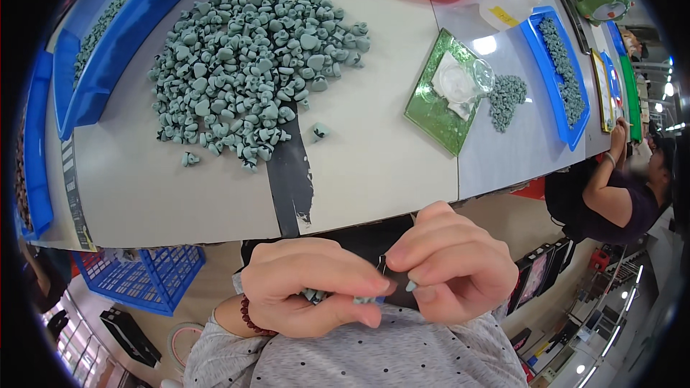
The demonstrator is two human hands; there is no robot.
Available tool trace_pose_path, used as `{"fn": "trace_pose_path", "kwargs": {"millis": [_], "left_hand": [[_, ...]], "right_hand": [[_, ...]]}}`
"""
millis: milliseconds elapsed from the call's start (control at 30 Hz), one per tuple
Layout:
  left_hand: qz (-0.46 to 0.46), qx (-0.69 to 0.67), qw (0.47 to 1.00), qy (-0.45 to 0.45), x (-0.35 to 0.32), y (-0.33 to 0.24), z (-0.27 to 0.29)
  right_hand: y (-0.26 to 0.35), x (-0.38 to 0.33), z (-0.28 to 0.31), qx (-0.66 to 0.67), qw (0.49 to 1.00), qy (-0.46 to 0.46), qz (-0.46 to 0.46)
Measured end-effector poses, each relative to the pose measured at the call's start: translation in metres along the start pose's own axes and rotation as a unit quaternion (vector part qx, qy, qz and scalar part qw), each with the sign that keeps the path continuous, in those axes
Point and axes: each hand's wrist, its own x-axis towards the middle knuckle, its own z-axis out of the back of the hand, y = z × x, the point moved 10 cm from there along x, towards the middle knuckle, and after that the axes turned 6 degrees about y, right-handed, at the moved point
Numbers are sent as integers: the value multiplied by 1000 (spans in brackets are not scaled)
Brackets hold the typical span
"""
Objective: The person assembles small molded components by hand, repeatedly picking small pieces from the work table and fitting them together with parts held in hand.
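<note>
A person in a dotted grey top (pixel 330 348) works with both hands close together in front of the body, just off the table edge. The left hand (pixel 316 284) is curled, thumb and forefinger closed on a small grey-green piece (pixel 366 300), with more pieces (pixel 315 294) tucked in the palm. The right hand (pixel 460 266), also closed to a pinch, has a pointed grey-green tip (pixel 411 286) showing at its fingertips; a thin dark item (pixel 382 264) between the hands is too small to identify. On the table (pixel 374 179) beyond, a large heap (pixel 244 72) of similar pieces spreads beside a dark strip, with one stray piece (pixel 320 131) near it. Farther right, a green board (pixel 424 100) bears a clear round dish (pixel 458 82), beside a smaller pile (pixel 507 100) and a blue tray (pixel 581 126).
</note>
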Motion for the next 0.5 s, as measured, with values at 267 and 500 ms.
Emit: {"fn": "trace_pose_path", "kwargs": {"millis": [267,500], "left_hand": [[19,-171,981,-90,-13,15,3],[30,-198,979,-37,-7,21,1]], "right_hand": [[-1,-2,-5,31,999,1,-17],[-7,-4,0,32,999,-10,-36]]}}
